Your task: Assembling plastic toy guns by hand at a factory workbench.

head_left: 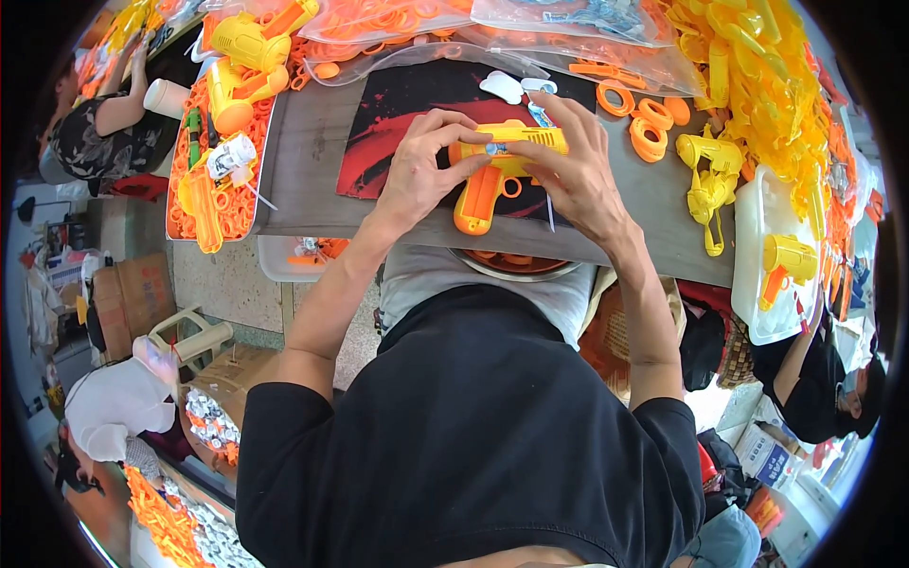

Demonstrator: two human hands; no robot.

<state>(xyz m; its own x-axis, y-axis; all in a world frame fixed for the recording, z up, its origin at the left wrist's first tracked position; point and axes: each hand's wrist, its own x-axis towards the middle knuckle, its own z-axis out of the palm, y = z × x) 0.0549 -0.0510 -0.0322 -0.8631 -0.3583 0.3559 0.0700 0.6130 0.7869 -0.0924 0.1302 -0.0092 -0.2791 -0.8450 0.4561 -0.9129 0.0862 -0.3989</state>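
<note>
From left, our left hand (pixel 417 172) grips a yellow-and-orange toy gun (pixel 485 186) over the counter (pixel 305 170), fingers closed on its body, as our right hand (pixel 579 175) pinches the other end. We appear to be fixing on a small sticker (pixel 495 149); next calls for even pressing.

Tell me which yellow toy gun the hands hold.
The yellow toy gun over the dark mat, its orange handle toward the person: left hand and right hand both hold it; others lie off to the sides.
</note>
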